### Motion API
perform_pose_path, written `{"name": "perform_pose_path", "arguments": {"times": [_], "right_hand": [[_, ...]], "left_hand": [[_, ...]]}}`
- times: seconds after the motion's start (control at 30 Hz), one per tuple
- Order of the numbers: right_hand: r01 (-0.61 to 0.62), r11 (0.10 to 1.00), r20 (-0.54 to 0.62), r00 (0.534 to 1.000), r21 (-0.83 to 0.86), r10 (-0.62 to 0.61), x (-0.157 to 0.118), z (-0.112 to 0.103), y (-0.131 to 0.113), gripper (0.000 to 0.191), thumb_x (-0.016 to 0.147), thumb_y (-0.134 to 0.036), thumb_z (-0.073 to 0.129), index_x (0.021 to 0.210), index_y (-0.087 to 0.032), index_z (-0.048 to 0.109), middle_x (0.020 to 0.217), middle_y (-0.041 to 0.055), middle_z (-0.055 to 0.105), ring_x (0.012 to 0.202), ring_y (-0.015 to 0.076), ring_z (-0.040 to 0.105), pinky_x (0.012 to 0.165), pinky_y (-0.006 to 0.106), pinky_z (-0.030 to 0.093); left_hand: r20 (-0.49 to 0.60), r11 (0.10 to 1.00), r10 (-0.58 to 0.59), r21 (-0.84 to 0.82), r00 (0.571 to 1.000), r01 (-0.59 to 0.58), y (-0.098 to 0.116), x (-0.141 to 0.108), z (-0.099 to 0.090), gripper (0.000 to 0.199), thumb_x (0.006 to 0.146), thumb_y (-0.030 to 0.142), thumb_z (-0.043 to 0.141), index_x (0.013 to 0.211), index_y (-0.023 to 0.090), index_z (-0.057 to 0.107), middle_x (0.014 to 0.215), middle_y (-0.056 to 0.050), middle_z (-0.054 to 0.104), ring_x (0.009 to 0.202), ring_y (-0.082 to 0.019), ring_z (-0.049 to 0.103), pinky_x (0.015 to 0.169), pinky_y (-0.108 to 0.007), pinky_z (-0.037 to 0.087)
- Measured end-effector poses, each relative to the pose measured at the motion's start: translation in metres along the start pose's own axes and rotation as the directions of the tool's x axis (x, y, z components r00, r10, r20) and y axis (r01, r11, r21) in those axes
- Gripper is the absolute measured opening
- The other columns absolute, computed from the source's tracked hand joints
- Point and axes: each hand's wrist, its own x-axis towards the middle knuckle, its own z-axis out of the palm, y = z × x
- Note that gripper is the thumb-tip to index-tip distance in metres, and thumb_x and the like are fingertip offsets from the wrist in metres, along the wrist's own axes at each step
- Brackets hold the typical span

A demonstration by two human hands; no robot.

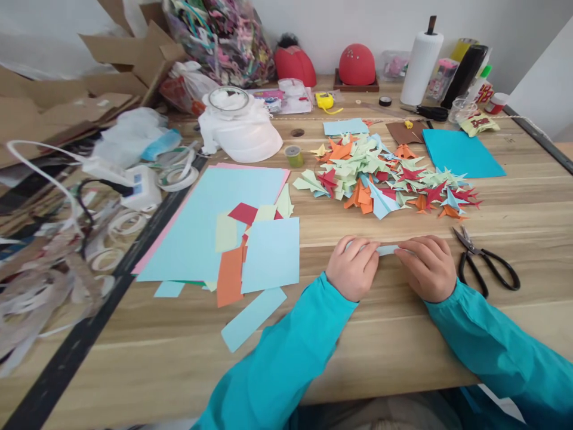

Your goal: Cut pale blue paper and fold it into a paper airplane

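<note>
1. Closest in on the tabletop (380, 358), a loose blue strip (253, 319) lies flat and slanted beside my left sleeve (286, 340); no crease that I can make out, so I count it as unworked.
2. Now the action: my left hand (353, 269) has one end of a paper strip (387, 249), fingers curled over it, closed down tight.
3. My right hand (428, 269) pinches the other end, just as narrow. The strip sits low over the wood between my two hands, in front of the pile.
4. And how does it look? Pale blue, slim, roughly straight; only a short middle shows, both ends tucked under my fingers. I'd judge it part-folded, but I can't count the layers.
5. Off my right hand, black-handled scissors (481, 254) lie with blades slightly parted, nobody holding them.
6. Over on the left, the flat stock: a light-blue square (271, 254) overlapping an orange piece (230, 278), with a big pale-blue sheet (188, 221) behind. Plenty left unfolded, I reckon.
7. Farther out, there's the finished side: a heaped pile of folded paper shapes (358, 158), pointed and wing-like, in pale green, orange, red and blue. Many done, by the look of it!
8. Right behind, a bright-blue sheet (463, 153) lies flat, uncut as far as I see.
</note>
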Motion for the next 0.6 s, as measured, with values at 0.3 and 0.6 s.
{"name": "perform_pose_path", "arguments": {"times": [0.3, 0.6], "right_hand": [[0.080, 0.996, 0.096, 0.992, 0.031, -0.083, 0.000, 0.003, -0.009, 0.019, 0.077, -0.010, 0.051, 0.086, -0.022, 0.063, 0.088, 0.0010, 0.068, 0.086, 0.0151, 0.058, 0.083, 0.034, 0.040], [0.043, 0.999, 0.056, 0.998, -0.033, -0.041, 0.003, -0.003, 0.003, 0.012, 0.075, -0.015, 0.056, 0.082, -0.023, 0.063, 0.083, 0.0003, 0.069, 0.081, 0.0155, 0.059, 0.082, 0.036, 0.040]], "left_hand": [[0.066, 0.998, 0.044, -0.046, 0.997, -0.041, 0.008, 0.003, -0.005, 0.015, 0.079, 0.010, 0.048, 0.081, 0.014, 0.062, 0.094, -0.005, 0.067, 0.085, -0.018, 0.058, 0.079, -0.037, 0.041], [0.087, 0.999, 0.054, -0.015, 0.995, -0.052, -0.006, 0.006, -0.014, 0.016, 0.079, 0.011, 0.048, 0.081, 0.016, 0.063, 0.097, -0.004, 0.067, 0.084, -0.019, 0.057, 0.075, -0.037, 0.040]]}}
